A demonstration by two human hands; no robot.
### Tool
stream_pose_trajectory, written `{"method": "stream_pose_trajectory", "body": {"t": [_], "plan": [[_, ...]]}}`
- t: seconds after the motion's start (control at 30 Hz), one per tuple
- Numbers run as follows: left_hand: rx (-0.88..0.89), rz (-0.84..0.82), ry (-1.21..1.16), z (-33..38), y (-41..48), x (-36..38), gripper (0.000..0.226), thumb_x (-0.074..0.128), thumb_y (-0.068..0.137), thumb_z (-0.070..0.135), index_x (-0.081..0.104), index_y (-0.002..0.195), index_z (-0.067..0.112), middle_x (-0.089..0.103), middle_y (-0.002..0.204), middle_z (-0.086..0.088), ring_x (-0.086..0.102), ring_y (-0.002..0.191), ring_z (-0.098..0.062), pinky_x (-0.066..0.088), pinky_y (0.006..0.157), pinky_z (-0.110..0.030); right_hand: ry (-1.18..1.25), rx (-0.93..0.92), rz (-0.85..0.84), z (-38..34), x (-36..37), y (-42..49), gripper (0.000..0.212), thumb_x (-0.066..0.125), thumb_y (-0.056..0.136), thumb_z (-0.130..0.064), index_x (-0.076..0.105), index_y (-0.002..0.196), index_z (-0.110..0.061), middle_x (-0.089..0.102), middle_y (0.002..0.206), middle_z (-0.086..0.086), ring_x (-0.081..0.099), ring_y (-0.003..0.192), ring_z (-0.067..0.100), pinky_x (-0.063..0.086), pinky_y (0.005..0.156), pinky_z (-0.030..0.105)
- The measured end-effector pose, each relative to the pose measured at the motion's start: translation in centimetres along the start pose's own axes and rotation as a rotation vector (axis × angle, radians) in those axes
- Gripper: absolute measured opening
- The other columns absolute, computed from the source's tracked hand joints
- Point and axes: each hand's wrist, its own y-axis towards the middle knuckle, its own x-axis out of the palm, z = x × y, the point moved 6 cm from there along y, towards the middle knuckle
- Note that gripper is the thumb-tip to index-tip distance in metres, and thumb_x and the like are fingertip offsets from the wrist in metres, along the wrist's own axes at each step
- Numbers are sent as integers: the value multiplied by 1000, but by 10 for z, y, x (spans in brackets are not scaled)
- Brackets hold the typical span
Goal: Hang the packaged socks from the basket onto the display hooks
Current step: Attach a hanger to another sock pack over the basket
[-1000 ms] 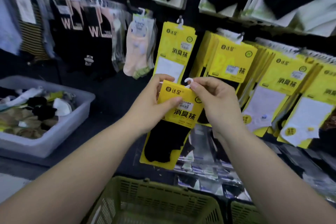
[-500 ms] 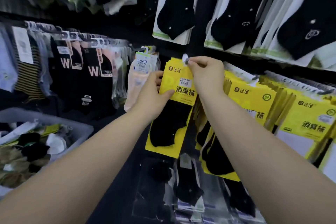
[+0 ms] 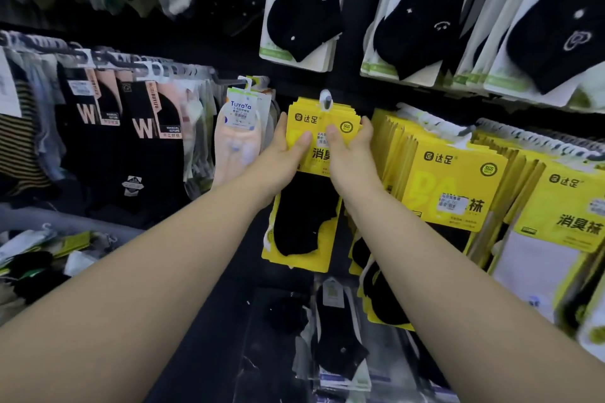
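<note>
Hanging upright, long axis vertical, the yellow sock pack [image 3: 322, 127] is showing black socks; you are gripping it between your left hand [image 3: 284, 154] and right hand [image 3: 351, 154].

The left hand [image 3: 284, 154] and right hand [image 3: 350, 150] are covering part of the print on the yellow sock pack [image 3: 322, 127]. The display hook [image 3: 326, 101] is hiding behind the white hanger tab. At lower left, the frame edge is cutting off the blurred bin [image 3: 36, 258].
</note>
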Motion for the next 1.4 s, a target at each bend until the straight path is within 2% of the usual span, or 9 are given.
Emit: {"method": "stream_pose_trajectory", "body": {"t": [0.17, 0.33, 0.43, 0.57, 0.77, 0.97, 1.1, 1.23, 1.4], "plan": [[21, 40, -28, -5, 13, 0, 31, 44, 100, 24, 40, 131, 26, 60, 107, 17, 62, 85, 12, 49, 68, -8, 85, 31, 34, 5, 8, 14, 56, 40, 100, -30, 15, 149, -14, 50, 136, 2, 50, 119, 19, 38, 86, 26], [3, 81, 32, 2, 2, 0, 33, 45, 100, 21, 43, 133, 19, 61, 114, 7, 59, 90, 8, 48, 72, -8, 40, 92, -20, 9, 5, 5, 55, 43, 100, -25, 19, 148, -12, 46, 141, 5, 45, 128, 23, 38, 107, 41], [11, 106, 92, 10, -24, -1, 41, 51, 97, 19, 40, 136, 17, 57, 126, 8, 54, 111, 0, 43, 98, -21, -79, 14, -108, 1, -11, -28, 67, 46, 98, -16, 6, 152, -14, 33, 151, 0, 32, 137, 18, 26, 108, 28], [235, 325, 335, 36, -78, 3, 45, 60, 90, 11, 42, 131, 12, 45, 112, 26, 38, 107, 27, 23, 86, 8, -80, -165, -217, -8, -52, -88, 63, 53, 95, -14, 21, 148, -26, 37, 131, -30, 35, 122, -7, 27, 94, 5], [325, -18, 305, 69, -107, 81, 31, 49, 96, 9, 51, 125, 19, 55, 129, 5, 46, 124, -3, 36, 107, -23, -178, -330, 212, -2, -154, -110, 41, 59, 90, -10, 41, 126, -19, 41, 129, -4, 40, 120, 3, 37, 100, 23], [-116, -105, 169, 57, -68, 129, 88, 57, 90, 47, 0, 152, 23, 8, 160, 2, 11, 146, -15, 15, 116, -34, -116, -30, 135, 17, -160, -70, 73, 52, 94, -39, 8, 151, -23, 15, 157, -3, 19, 143, 15, 21, 108, 29], [-146, -137, 27, 44, -38, 138, 95, 61, 83, 53, 0, 152, 33, 35, 150, 9, 38, 134, -13, 33, 110, -33, 8, 97, 17, 25, -146, -45, 78, 48, 92, -51, 0, 150, -33, 26, 155, 0, 33, 138, 23, 29, 94, 30], [-68, -143, -47, 31, -18, 136, 78, 62, 87, 44, 18, 150, 33, 66, 104, 30, 63, 96, 7, 48, 72, -9, 52, 36, -18, 39, -142, -29, 81, 56, 90, -44, 3, 151, -31, 46, 142, -3, 49, 124, 18, 40, 101, 34], [3, -75, 33, 25, -14, 134, 61, 58, 93, 34, 30, 147, 28, 63, 98, 31, 59, 91, 17, 46, 68, -3, -35, -38, 46, 44, -140, -18, 78, 59, 91, -35, 9, 151, -26, 53, 134, -4, 53, 117, 15, 42, 94, 30]]}}
